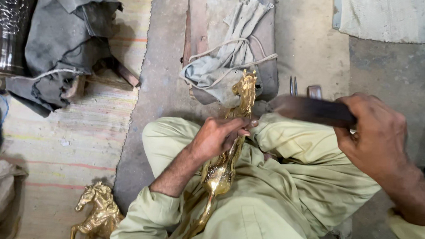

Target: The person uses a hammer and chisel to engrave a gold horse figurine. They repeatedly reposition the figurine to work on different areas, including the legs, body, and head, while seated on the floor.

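Gripping the neck of a brass horse (222, 158) at the centre of the frame, the left hand (219, 136) is curled around it, fingers pressed onto the metal, and hides part of the figure; the horse's legs are cut off by the lower edge. The right hand (376, 136), at the right, is clenched round a dark tool (308, 110) whose far end is blurred and hard to make out. The horse rests on the person's lap, head pointing to the top of the frame. Beneath lies a grey concrete floor (401, 70) with a striped mat (73, 137) at left. A second horse (96, 215) stands lower left, a grey cloth bag (224, 62) top centre.
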